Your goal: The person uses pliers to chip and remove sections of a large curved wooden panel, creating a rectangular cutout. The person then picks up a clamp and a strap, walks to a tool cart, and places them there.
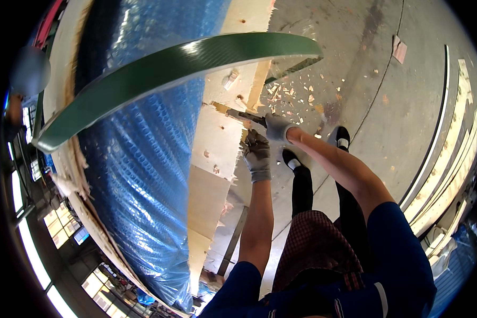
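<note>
My right hand (279,128), in a grey glove, is closed round a dark, narrow metal tool (247,116) whose exact kind I cannot make out. Its far end meets the splintered edge of a pale plywood panel (213,143). Just below it, my left hand (257,153), in a stained grey glove, has its fingers curled at the panel's ragged edge. What those fingers hold, if anything, is hidden. Left of the panel bulges a large load wrapped in blue bubble plastic (148,175). A wide green strap (185,59) arches over it.
Wood chips (297,100) litter the concrete floor (376,132) near my feet. A pinkish scrap (399,49) lies farther off. Long wooden boards (458,143) are stacked at the right. Torn wood (71,183) lines the load's left side.
</note>
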Motion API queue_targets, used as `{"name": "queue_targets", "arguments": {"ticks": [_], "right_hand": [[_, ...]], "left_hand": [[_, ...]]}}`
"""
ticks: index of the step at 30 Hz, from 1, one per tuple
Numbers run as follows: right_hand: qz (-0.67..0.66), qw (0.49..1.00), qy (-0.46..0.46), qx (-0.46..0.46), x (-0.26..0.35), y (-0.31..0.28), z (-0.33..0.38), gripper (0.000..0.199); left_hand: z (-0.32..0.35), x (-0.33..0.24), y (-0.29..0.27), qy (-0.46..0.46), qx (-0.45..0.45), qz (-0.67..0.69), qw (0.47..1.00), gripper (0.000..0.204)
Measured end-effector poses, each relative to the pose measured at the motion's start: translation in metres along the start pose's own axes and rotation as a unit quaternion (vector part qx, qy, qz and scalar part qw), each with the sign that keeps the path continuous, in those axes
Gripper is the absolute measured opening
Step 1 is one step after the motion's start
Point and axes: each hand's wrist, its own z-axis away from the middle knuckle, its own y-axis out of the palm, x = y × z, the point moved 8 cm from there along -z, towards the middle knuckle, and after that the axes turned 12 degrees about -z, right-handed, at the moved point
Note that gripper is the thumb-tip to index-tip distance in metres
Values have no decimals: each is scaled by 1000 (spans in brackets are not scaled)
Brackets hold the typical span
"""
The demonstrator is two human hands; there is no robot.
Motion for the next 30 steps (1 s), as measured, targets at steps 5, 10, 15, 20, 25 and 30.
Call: {"name": "queue_targets", "arguments": {"ticks": [5, 10, 15, 20, 25, 30], "right_hand": [[-77, 992, -96, 42, 6, -1, -19, 40], [-74, 985, -134, 80, 0, 15, -46, 43], [-99, 977, -180, 63, -1, 27, -53, 32], [-89, 969, -226, 36, -1, 30, -60, 24], [-103, 972, -210, 16, -8, 25, -60, 30], [-55, 958, -267, 84, 10, 39, -58, 28]], "left_hand": [[7, 3, 18, -13, -91, -57, 994, 36], [7, 6, 31, -14, -79, -69, 994, 31], [14, 3, 34, -14, -110, -102, 989, 30], [11, 9, 25, -57, -90, -91, 990, 30], [10, 3, -7, -110, -35, -23, 993, 42], [12, 3, 3, -69, -131, -88, 985, 35]]}}
